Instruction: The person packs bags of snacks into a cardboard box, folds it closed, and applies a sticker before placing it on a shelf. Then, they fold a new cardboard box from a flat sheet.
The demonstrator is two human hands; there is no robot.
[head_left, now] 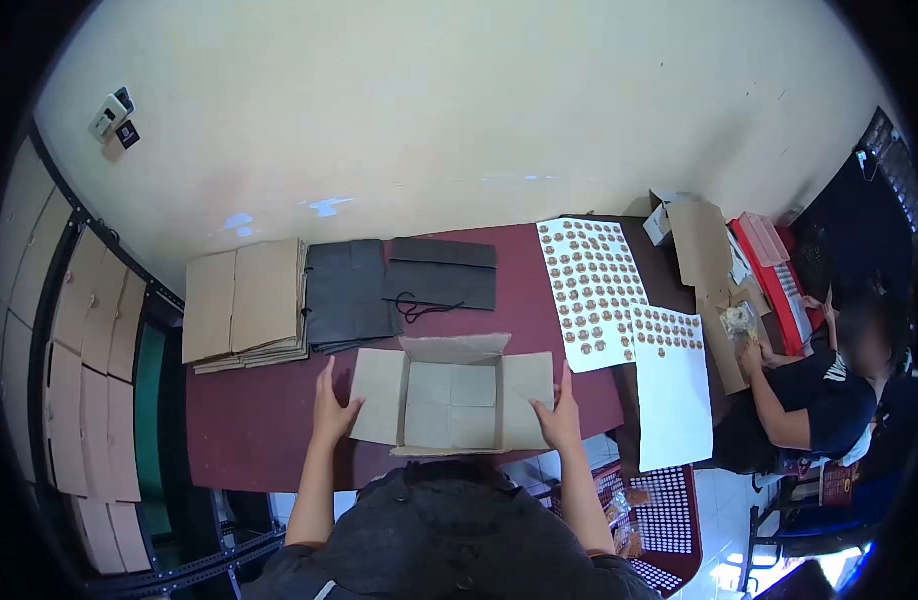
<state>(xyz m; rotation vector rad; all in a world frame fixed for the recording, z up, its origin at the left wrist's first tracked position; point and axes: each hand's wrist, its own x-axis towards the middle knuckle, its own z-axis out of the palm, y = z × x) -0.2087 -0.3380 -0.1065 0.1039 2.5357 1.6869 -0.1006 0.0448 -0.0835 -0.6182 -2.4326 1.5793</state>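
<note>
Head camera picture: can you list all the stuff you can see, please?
open cardboard box: one, brown, table front, between both hands
flat cardboard stack: one, brown, table's left end
paper bags: a few, black, behind the box
sticker sheets: two, white with brown rounds, right of the box
table: one, dark red
co-worker: one, dark shirt, seated far right
left hand: on box's left flap
right hand: on box's right flap

Open cardboard box (451,396) on maroon table (249,420) — left hand (331,405) and right hand (559,412) grip its side flaps; flat cartons (244,300), sticker sheets (591,290) behind.
</note>
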